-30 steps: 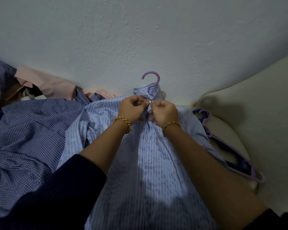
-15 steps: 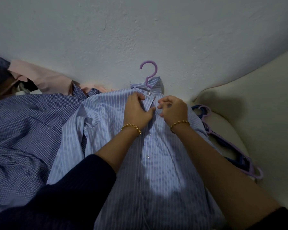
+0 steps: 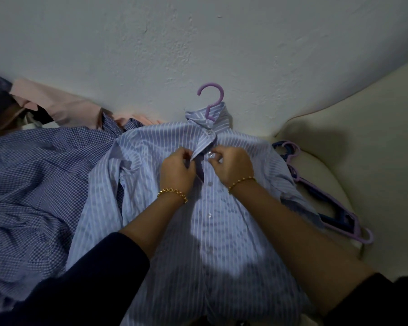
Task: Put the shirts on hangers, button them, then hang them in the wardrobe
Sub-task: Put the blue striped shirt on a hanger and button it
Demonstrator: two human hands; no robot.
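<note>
Pale blue striped cotton shirt on a lilac plastic hanger lies front-up against the white wall. With the collar button now fastened, both hands have dropped lower: the left hand pinches the placket edge and the right hand pinches the second button; buttoning likely continues downward

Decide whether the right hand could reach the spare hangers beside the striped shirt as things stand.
Probably yes, once it lets go: the right hand pinches the striped shirt, but the spare hangers lie in the open on that side, nothing between.
</note>
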